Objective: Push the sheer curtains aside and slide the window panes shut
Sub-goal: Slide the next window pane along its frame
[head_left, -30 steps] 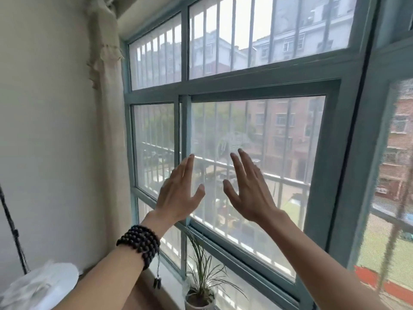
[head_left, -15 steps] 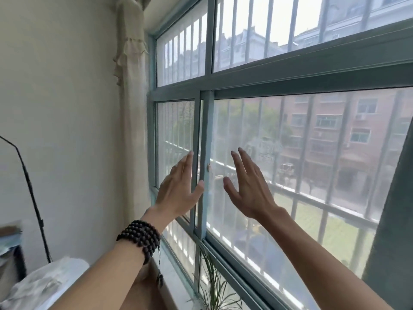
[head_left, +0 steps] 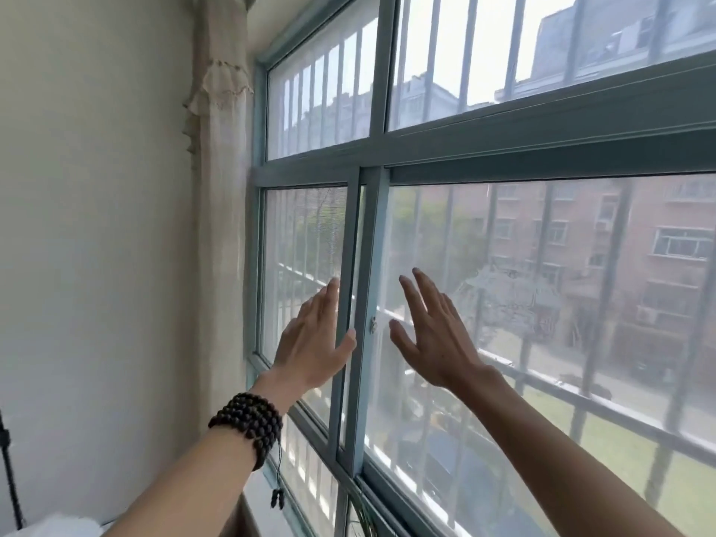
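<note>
A blue-grey framed sliding window fills the view. Its right pane (head_left: pixel 542 304) has its left stile (head_left: pixel 368 304) just right of the narrower left pane (head_left: pixel 302 265), with a small latch (head_left: pixel 372 324) on that stile. My left hand (head_left: pixel 314 339), with a dark bead bracelet on the wrist, lies flat with fingers spread against the left pane and its upright. My right hand (head_left: pixel 434 331) is spread flat on the right pane's glass beside the stile. A cream sheer curtain (head_left: pixel 221 188) hangs bunched in the corner left of the window.
A plain wall (head_left: pixel 97 226) stands to the left. Metal security bars run outside the glass. A white windowsill (head_left: pixel 267 513) lies below, with thin plant leaves (head_left: pixel 364 513) at the bottom. A dark pole (head_left: pixel 7 459) shows at the left edge.
The view has swung left and closer to the window. Both hands stay flat on the glass, and the right pane's stile has shifted left toward the left pane.
</note>
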